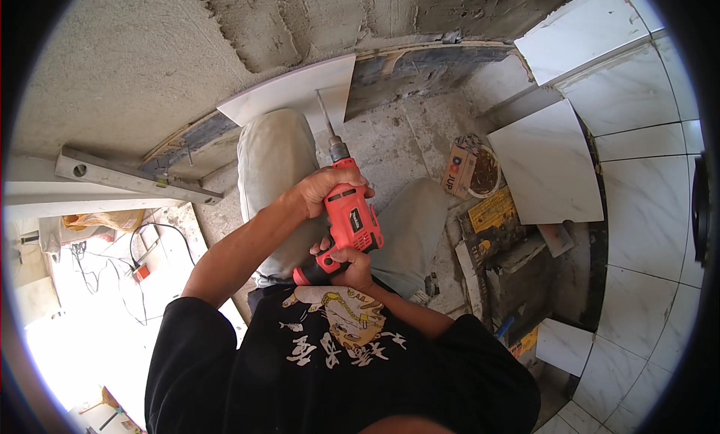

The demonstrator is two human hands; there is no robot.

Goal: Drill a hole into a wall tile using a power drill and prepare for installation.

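Black shirt (262,389) nearest; left hand (328,191) and right hand (352,269) wrap the red drill (351,213); right wall (645,202) looks mostly tiled, far wall (322,22) mostly bare.

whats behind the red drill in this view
Behind the red drill, a pale tile shows past its bit, with light trousers and rough floor around. Whatever lies directly behind its casing, the left hand and right hand is covered.

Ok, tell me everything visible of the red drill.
The drill has a red-and-black, plastic-looking body, a grey metallic chuck and a long, slim bit. It points forward, slightly left, toward a white tile; contact is unclear. The left hand grips the body near the chuck, the right hand its handle.
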